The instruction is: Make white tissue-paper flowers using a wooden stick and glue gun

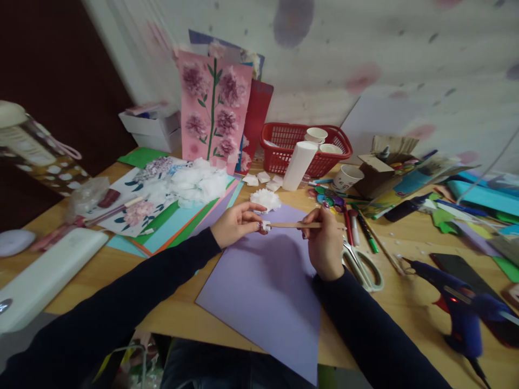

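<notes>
Between thumb and fingers, my left hand (237,222) pinches a small piece of white tissue paper (265,225). My right hand (325,240) is closed on a flat wooden stick (286,225), held level, with its left end touching the tissue. Below both hands lies a purple paper sheet (270,292) that reaches past the table's front edge. A fluffy white paper flower (265,200) rests at the sheet's far edge, just behind my left fingers. Scissors (363,267) with pale handles lie right of my right wrist.
A blue glue gun (458,308) with a red light stands at right, near a dark phone (474,281). A red basket (279,154) with paper cups is at the back. White tissue (198,183) covers coloured sheets at left, near a white box-like device (52,275).
</notes>
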